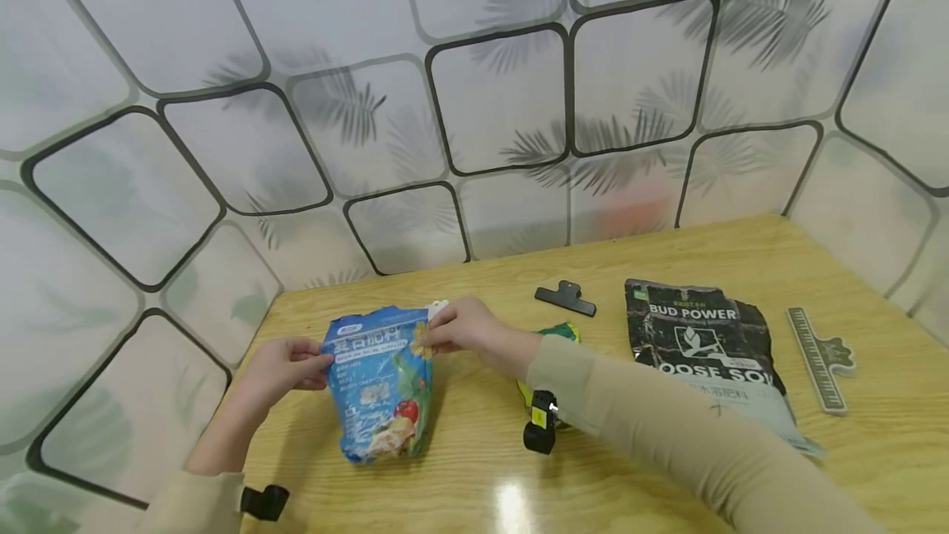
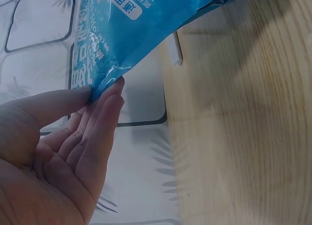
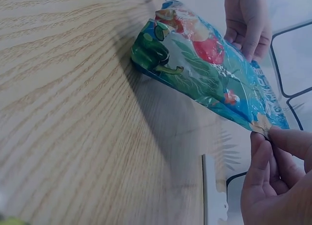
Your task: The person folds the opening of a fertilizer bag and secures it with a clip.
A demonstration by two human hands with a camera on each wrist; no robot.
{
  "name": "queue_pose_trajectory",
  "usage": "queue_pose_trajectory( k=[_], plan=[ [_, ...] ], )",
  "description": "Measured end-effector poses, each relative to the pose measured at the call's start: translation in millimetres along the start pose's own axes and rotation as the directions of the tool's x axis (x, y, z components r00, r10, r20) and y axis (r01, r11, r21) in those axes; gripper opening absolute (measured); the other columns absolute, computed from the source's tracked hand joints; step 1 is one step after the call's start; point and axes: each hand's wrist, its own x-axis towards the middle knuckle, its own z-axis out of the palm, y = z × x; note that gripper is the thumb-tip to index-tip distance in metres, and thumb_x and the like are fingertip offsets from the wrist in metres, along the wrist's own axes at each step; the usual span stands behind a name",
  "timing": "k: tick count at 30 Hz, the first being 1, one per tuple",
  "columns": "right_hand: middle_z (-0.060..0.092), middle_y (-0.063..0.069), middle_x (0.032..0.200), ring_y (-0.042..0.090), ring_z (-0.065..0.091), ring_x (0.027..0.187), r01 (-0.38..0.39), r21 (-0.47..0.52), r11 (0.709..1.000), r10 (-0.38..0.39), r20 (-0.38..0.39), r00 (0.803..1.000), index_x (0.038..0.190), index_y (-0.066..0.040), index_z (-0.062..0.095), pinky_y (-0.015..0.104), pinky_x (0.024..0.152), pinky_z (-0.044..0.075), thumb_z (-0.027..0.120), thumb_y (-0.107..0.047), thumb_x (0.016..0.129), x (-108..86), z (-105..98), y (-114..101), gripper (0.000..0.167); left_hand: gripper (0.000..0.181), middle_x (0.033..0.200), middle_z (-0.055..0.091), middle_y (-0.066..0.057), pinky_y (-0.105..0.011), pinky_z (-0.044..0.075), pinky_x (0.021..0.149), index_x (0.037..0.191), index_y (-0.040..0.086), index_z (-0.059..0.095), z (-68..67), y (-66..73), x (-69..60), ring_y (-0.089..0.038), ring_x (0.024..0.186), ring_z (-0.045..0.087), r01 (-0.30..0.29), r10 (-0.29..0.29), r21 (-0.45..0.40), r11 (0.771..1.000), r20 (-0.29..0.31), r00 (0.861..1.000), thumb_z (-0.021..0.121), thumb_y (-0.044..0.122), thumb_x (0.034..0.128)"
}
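The blue bag [image 1: 378, 394] is on the left side of the wooden table [image 1: 474, 484], held between the two hands by its upper corners. The left hand [image 1: 278, 373] pinches one corner between the thumb and the fingers; the right hand [image 1: 473, 328] pinches the opposite corner in the same manner. The bag carries printed vegetables, among them a red tomato and a green pepper. Its body looks filled, but the content is hidden, and I cannot tell whether the mouth is open. I also cannot tell whether the lower end touches the table.

At the right lies a black and grey bag [image 1: 700, 353], marked "BUD POWER", partly covered by the right sleeve [image 1: 660, 410]; what it contains is not visible. A green and yellow packet [image 1: 561, 331] shows only partly behind the right forearm. A black clip [image 1: 567, 298] lies near the far edge, and a pale clip [image 1: 821, 361] lies just beside the black and grey bag.
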Motion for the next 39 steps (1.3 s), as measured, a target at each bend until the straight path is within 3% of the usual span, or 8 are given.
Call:
queue_pose_trajectory(
  k=[6,16,23,30,39],
  plan=[
    [0.077,0.015,0.109,0.012,0.074,0.079,0.022,-0.039,0.999,-0.022,-0.004,1.0,0.111,0.003,0.081,0.043,0.097,0.066,0.077,-0.005,0.097,-0.6,-4,-5,0.016,0.029,0.089,0.078,-0.007,-0.036,0.069,0.077,0.12,-0.014,0.064,-2.4,5.8,0.7,-0.018,0.078,0.077,-0.013,0.013,0.008,1.0,-0.001,1.0,0.064,0.012,0.1069],
    [0.076,0.016,0.112,0.013,0.075,0.081,0.059,-0.04,0.997,-0.06,-0.021,0.998,0.109,0.004,0.08,0.044,0.097,0.066,0.078,-0.004,0.096,-3.1,-7,-12,0.015,0.023,0.086,0.077,0.0,-0.028,0.068,0.074,0.113,-0.012,0.064,-5.3,6.3,3.7,-0.01,0.075,0.076,-0.027,0.027,-0.049,0.998,0.001,1.0,0.064,0.01,0.1064],
    [0.073,0.017,0.124,0.022,0.078,0.095,0.069,-0.043,0.997,-0.07,-0.038,0.997,0.117,0.003,0.079,0.044,0.1,0.065,0.078,-0.006,0.097,-3.7,-10,-13,0.022,0.02,0.085,0.077,0.002,-0.024,0.067,0.073,0.11,-0.01,0.065,-4.6,10.2,3.7,-0.008,0.076,0.075,-0.022,0.021,-0.073,0.997,-0.012,1.0,0.065,0.01,0.1062],
    [0.077,0.016,0.114,0.018,0.076,0.087,0.105,-0.069,0.992,-0.107,-0.031,0.994,0.11,0.002,0.081,0.033,0.087,0.068,0.077,-0.005,0.097,-5.8,-11,-18,0.015,0.023,0.088,0.077,0.001,-0.022,0.066,0.074,0.114,-0.012,0.064,-5.0,9.5,4.2,-0.005,0.076,0.075,-0.03,0.027,-0.09,0.996,-0.032,0.999,0.065,0.009,0.1059],
    [0.079,0.014,0.104,0.013,0.073,0.083,0.178,-0.123,0.976,-0.183,-0.028,0.983,0.104,0.0,0.082,0.031,0.085,0.067,0.078,-0.007,0.097,-7.4,-12,-22,0.011,0.023,0.094,0.079,0.001,-0.022,0.066,0.076,0.115,-0.014,0.066,-6.2,11.7,3.2,-0.002,0.078,0.074,-0.075,0.069,-0.1,0.992,-0.064,0.996,0.066,0.007,0.1051]
  ],
)
